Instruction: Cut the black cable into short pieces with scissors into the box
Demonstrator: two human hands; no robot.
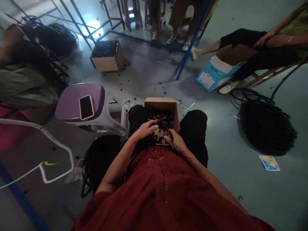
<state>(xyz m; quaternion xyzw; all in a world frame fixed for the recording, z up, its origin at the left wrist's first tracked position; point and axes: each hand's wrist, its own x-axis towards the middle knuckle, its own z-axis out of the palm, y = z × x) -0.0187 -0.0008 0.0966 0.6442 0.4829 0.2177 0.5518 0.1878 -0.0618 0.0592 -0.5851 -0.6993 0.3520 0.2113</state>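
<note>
I sit with a small open cardboard box [174, 109] between my knees; small black pieces lie in it. My left hand [143, 130] rests over the box's near left side, fingers curled round a thin black cable [160, 120]. My right hand [176, 141] is at the near right side, closed on a black cable end [173, 145] that runs down past my wrist. Both hands nearly meet above the box. What the fingertips pinch is too dark to make out.
A purple plastic stool [72, 102] with a phone [86, 107] on it stands at my left. A large black cable coil [267, 126] lies on the floor at right. Another box of black parts [107, 56], a blue-white carton [216, 72], blue frame legs and seated people surround me.
</note>
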